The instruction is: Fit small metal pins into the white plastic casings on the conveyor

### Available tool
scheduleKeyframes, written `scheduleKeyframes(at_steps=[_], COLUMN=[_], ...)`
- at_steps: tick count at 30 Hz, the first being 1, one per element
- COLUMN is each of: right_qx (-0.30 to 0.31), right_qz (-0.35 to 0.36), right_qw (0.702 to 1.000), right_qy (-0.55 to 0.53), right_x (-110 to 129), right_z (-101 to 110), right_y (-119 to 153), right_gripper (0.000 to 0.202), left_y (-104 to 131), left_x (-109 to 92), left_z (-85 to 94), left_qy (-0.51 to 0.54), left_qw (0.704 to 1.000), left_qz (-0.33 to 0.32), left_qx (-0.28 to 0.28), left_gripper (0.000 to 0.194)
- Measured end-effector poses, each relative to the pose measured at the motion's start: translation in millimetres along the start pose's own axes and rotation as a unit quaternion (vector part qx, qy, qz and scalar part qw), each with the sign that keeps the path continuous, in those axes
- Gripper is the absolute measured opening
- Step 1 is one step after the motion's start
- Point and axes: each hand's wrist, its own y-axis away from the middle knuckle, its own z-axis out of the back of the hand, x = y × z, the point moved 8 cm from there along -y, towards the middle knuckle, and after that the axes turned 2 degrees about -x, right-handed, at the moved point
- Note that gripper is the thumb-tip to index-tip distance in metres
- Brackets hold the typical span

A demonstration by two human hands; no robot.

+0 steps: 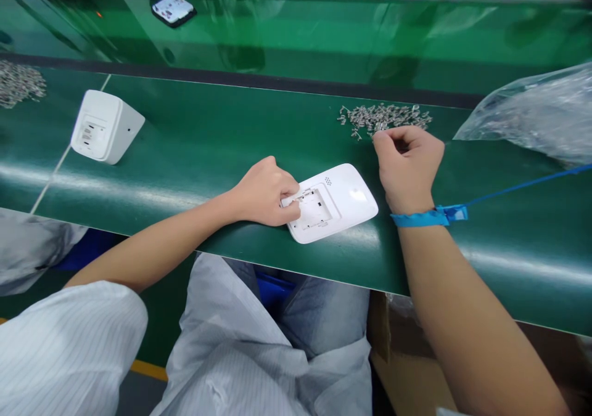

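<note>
A white plastic housing (354,197) with a rectangular recess lies on the green table, in front of the body. My left hand (266,192) is closed on its left end, with thumb and forefinger at the recess. Beyond the housing, to the right, is a pile of small metal parts (393,116). At the near edge of this pile my right hand (409,166) is pinched, with a small metal piece showing at its fingertips. A blue band circles the right wrist.
Another white device (104,126) stands at the left, near a second metal pile (19,84). A clear plastic bag (541,114) lies at the right. Beyond a dark rail is a green belt (296,34) bearing a white part in a black frame (173,10). A blue cord runs right from the wristband.
</note>
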Motion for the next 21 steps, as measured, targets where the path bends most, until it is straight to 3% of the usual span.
scheduleKeyframes(at_steps=[15,19,21], right_qx=[-0.025,-0.041,-0.050], right_qz=[-0.010,-0.033,-0.049], right_qw=[1.000,0.999,0.997], right_qy=[0.007,-0.007,-0.017], right_x=[-14,-19,-21], right_z=[-1,1,3], right_y=[-6,-6,-5], right_gripper=[0.015,0.015,0.016], left_y=[1,13,28], left_x=[1,4,15], left_z=[-2.3,3.8,11.4], left_qy=[-0.027,-0.072,-0.118], left_qw=[0.999,0.996,0.989], left_qz=[0.025,0.043,0.088], left_qx=[-0.025,-0.041,-0.018], left_gripper=[0.035,0.033,0.034])
